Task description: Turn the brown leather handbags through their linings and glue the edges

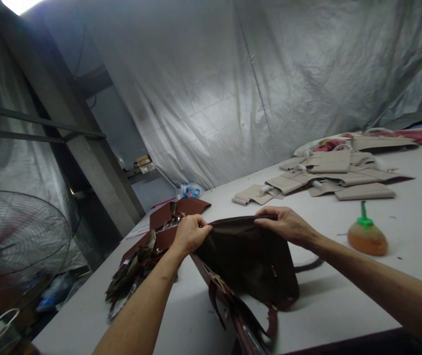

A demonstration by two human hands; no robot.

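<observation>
A dark brown handbag (248, 256) hangs tilted over the near part of the white table, its dark lining turned toward me. My left hand (191, 234) pinches one corner of its upper edge between thumb and fingers. At the other end of that same edge, my right hand (285, 224) grips it, thumb on the near side. The edge runs nearly straight between both hands. Straps and a reddish-brown part of the bag dangle at the bottom, partly out of view.
Brown bags (162, 236) lie piled at the left of the white table (203, 315). Several beige bags (329, 170) spread across the back right. An orange bottle with a green nozzle (367, 236) stands right of my hand. A fan (11, 246) is at the left.
</observation>
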